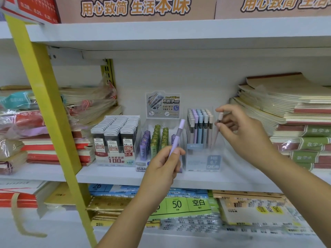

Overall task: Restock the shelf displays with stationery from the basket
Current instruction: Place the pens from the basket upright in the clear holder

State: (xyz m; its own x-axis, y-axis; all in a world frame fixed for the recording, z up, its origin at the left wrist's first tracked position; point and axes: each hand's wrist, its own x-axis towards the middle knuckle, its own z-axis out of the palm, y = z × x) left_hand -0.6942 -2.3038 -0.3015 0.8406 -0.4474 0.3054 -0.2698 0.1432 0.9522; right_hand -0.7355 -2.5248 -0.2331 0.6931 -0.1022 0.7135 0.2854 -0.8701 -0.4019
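On the white shelf [116, 173] at chest height stand three display boxes side by side. The left box [114, 138] holds rows of grey lead cases. The middle box [143, 164] holds green and purple tubes below a printed card. The clear box [204, 160] on the right is packed with upright pastel pencils [198, 122].

The left hand [163, 169] is raised in front of the middle box. Its thumb and curled fingers pinch the lower end of a purple pencil [177, 136], which tilts up and to the right.

The right hand [241, 133] is at the right side of the clear box. Its thumb and forefinger pinch the top of a pink pencil [220, 117], and the other fingers are curled. That pencil slants down to the left, just beside the pastel pencils, and its lower part shows through the clear wall.

Stacks of notebooks [286, 108] lie to the right of the boxes, and wrapped bundles [86, 104] lie to the left.
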